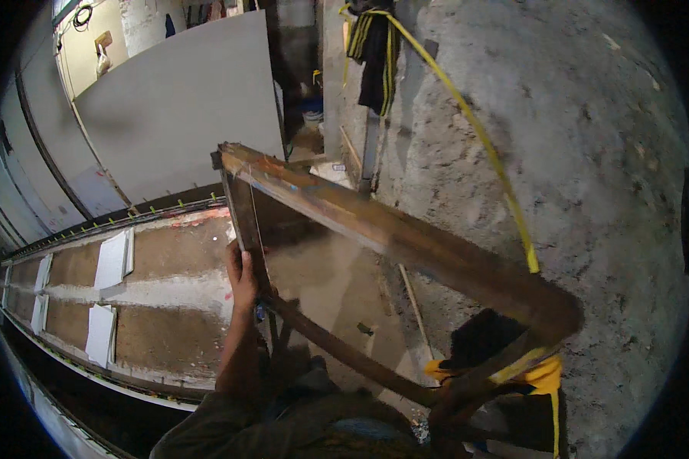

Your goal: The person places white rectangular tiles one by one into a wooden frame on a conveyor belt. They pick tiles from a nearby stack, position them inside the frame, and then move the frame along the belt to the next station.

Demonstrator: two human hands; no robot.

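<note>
A large, worn brown wooden frame (pixel 375 214) is held up, tilted, in front of my body. Its long far bar runs from the upper left to a blurred corner at the right. My left hand (pixel 243 277) is closed around the short left bar, with the fingers partly behind the wood. At the lower right my right hand (pixel 448 413) looks dark and smeared, closed about the frame's near right part; its fingers are hardly visible. I cannot tell whether mesh is stretched across the frame.
At left stands a long printing table (pixel 168 291) with several white sheets (pixel 113 258) on it. A rough grey wall (pixel 582 145) rises close at right. A yellow strap (pixel 482 138) hangs down it, near a black garment (pixel 375 61). A pale panel (pixel 184 107) stands behind the table.
</note>
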